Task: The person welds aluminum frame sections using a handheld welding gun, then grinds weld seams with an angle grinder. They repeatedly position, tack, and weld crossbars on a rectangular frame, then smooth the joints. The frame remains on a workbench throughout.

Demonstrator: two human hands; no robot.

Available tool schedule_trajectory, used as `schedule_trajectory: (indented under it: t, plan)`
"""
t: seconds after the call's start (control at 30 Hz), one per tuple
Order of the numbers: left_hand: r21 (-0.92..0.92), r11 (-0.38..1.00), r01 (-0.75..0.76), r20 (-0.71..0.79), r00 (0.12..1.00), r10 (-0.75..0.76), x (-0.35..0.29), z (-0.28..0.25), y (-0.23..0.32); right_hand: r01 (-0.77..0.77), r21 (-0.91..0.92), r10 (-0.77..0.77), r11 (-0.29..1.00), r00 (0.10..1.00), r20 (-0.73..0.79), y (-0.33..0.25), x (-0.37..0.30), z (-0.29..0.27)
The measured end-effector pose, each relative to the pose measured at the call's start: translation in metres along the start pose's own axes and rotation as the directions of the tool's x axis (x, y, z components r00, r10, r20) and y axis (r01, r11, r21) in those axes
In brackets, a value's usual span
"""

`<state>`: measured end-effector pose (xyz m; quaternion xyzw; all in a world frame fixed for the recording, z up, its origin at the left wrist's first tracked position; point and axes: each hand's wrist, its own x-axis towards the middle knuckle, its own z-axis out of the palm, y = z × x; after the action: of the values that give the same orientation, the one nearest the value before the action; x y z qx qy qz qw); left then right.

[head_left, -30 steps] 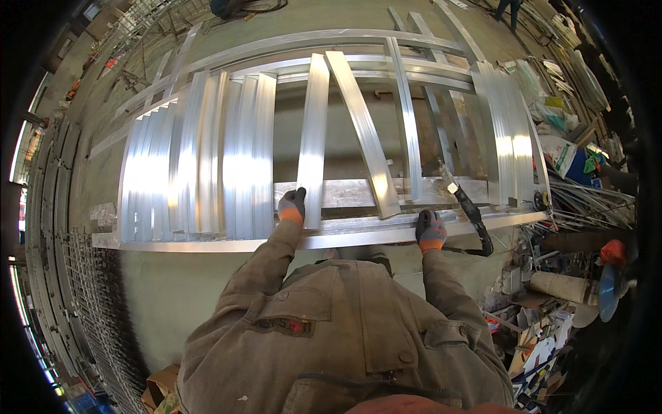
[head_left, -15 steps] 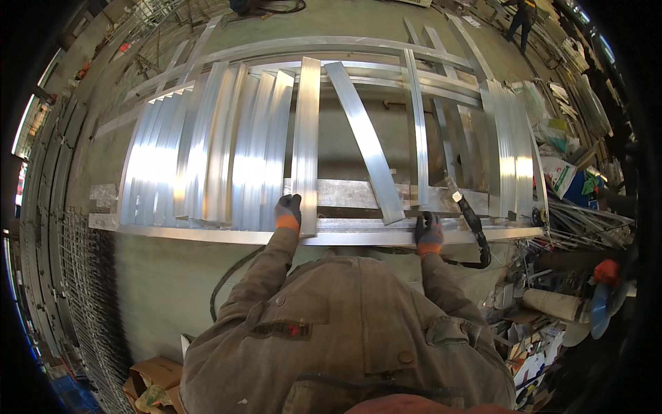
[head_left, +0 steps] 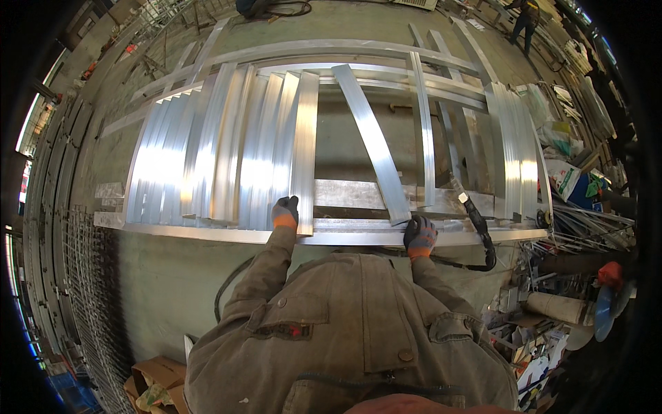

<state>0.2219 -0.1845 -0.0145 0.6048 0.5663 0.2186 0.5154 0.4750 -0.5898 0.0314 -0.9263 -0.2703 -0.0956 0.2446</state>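
My gloved left hand (head_left: 285, 212) is closed on the near end of a flat aluminium slat (head_left: 304, 148), its fingers at the slat's left edge. This slat lies against a row of similar silvery slats (head_left: 258, 155) on the left. At the near rail, my gloved right hand (head_left: 420, 236) has its fingers curled at the near end of a second aluminium slat (head_left: 372, 141), which lies slanted across the frame. The hand partly hides that contact. Both slats rest on a long aluminium frame (head_left: 345, 238) in front of me.
Right of the slanted slat lies a narrow bar (head_left: 423, 131). A black-wrapped cable with a tool head (head_left: 476, 221) crosses the near rail. More slats (head_left: 514, 152) sit at the right end. Scrap (head_left: 545, 345) is piled at right. Another person (head_left: 525, 27) stands far right.
The left-hand slat has shifted left against the row. My right hand has moved left along the rail to the slanted slat's near end. The view has shifted slightly.
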Motion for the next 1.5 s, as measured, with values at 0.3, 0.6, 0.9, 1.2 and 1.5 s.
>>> schedule_trajectory:
  t: [0.3, 0.6, 0.9, 1.2, 1.5]
  plan:
    - [-0.002, 1.0, -0.01, 0.004, 1.0, 0.01, 0.013, 0.005, -0.002, 0.005, -0.02, -0.005, 1.0, 1.0, -0.001, -0.006, 0.0, -0.004]
    - [0.199, 0.979, -0.04, -0.034, 0.998, 0.048, 0.016, 0.01, -0.011, 0.01, -0.042, -0.01, 0.999, 1.0, 0.005, -0.005, 0.0, 0.002]
    - [0.284, 0.956, -0.065, -0.005, 0.998, 0.07, 0.021, 0.01, -0.014, -0.005, -0.072, 0.005, 0.997, 1.0, 0.006, -0.004, 0.001, 0.002]
    - [0.362, 0.932, -0.025, 0.11, 0.994, -0.016, 0.046, 0.006, -0.022, -0.027, -0.075, 0.031, 0.997, 0.998, 0.051, -0.01, 0.003, -0.003]
    - [0.74, 0.281, -0.611, 0.658, 0.745, -0.112, 0.115, -0.007, 0.005, -0.019, -0.219, 0.051, 0.975, 0.989, 0.139, 0.007, -0.005, 0.013]
